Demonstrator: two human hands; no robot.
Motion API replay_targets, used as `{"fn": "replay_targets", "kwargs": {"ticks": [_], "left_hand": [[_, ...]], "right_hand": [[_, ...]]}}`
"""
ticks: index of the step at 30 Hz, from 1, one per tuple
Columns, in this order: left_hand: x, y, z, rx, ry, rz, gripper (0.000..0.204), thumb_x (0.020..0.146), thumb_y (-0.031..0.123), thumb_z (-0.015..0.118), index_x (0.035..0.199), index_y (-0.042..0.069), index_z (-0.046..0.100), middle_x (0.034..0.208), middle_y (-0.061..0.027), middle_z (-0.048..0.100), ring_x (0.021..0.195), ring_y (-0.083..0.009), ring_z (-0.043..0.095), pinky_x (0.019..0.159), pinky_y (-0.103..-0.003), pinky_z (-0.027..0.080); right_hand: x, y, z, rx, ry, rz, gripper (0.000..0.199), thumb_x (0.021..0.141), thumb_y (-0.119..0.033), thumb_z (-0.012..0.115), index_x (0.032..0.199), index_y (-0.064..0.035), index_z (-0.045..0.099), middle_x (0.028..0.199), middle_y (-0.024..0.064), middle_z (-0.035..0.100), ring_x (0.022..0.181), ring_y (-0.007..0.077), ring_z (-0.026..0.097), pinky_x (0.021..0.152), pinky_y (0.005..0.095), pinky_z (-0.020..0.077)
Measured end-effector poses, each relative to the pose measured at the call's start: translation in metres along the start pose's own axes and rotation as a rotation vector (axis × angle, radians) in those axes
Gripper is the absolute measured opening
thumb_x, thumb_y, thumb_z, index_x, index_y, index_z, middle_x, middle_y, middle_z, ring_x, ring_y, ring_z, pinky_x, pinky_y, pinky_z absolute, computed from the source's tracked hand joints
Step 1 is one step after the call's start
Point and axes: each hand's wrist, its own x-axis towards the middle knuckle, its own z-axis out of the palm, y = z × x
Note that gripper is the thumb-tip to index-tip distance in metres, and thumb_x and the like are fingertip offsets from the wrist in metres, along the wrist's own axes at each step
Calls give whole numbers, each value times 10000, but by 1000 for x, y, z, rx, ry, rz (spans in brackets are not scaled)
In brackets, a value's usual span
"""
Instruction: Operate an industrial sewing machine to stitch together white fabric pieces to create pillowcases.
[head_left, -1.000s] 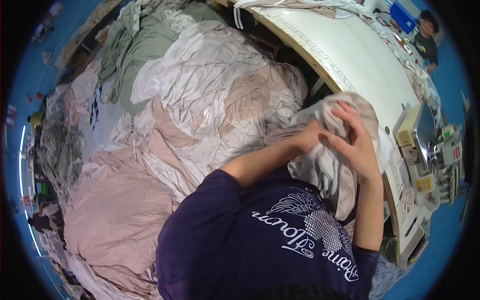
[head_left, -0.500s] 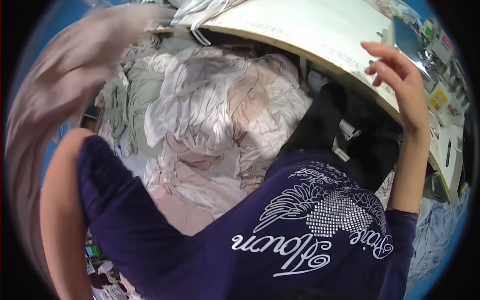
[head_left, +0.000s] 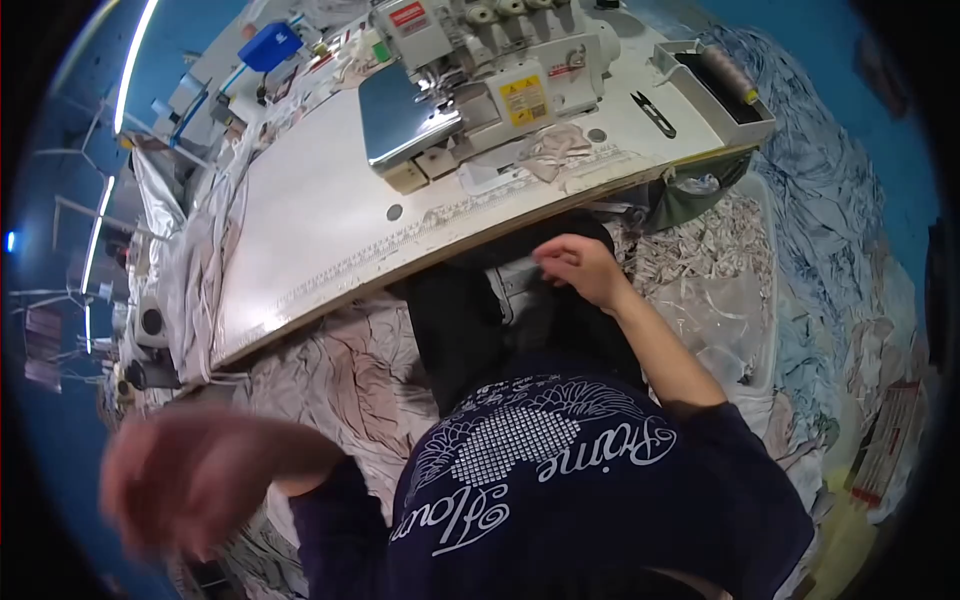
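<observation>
My left hand (head_left: 185, 480) is smeared by motion at the lower left, beside crumpled pale pink and white cloth (head_left: 350, 375); its fingers cannot be made out. Just in front of the table edge, above my dark-clad lap, my right hand (head_left: 585, 268) has loosely bent fingers, a little apart, and nothing shows in it. Beyond it stands a white overlock sewing machine (head_left: 520, 90) with a shiny metal plate (head_left: 405, 115). A small crumpled beige cloth piece (head_left: 553, 150) lies by the machine's near side.
The white table (head_left: 300, 240) carries black thread snips (head_left: 653, 115) and a tray (head_left: 745, 125) with a thread cone (head_left: 730, 72). To the right, a clear bin (head_left: 770, 290) holds fabric scraps. Bluish cloth (head_left: 835, 200) is heaped beyond it. Pale fabric (head_left: 205, 270) hangs over the table's left end.
My view has swung right, toward the sewing machine. The long pinkish cloth raised at the left is gone from sight. My right hand has come down from above the table to near my lap.
</observation>
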Motion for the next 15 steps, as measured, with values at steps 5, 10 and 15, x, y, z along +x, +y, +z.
{"fn": "replay_targets", "kwargs": {"ticks": [5, 10, 15], "left_hand": [[-143, -46, 74, 121, -1128, -818, 345, 759, 23, 620, 1100, 32, 567, 1160, -128, 555, 1001, -256, 573, 788, -318, 490], [-232, -72, 94, 226, -1454, -692, 469, 769, 188, 671, 1192, 47, 526, 1284, -166, 452, 1157, -338, 447, 955, -405, 379], [-269, -84, 100, 284, -1533, -946, 492, 822, 338, 613, 1178, 10, 525, 1128, -208, 559, 1030, -375, 524, 870, -396, 423]], "right_hand": [[5, 34, -36, -473, 555, -363, 265, 776, -57, 660, 1029, -21, 589, 964, 90, 618, 883, 200, 595, 784, 275, 472], [48, 53, -48, -883, 550, -693, 523, 750, -220, 690, 1174, 11, 487, 1167, 197, 511, 1126, 369, 454, 969, 422, 350], [77, 38, -52, -843, 352, -565, 551, 728, -275, 716, 1179, -42, 501, 1192, 177, 504, 1146, 369, 438, 968, 424, 343]]}}
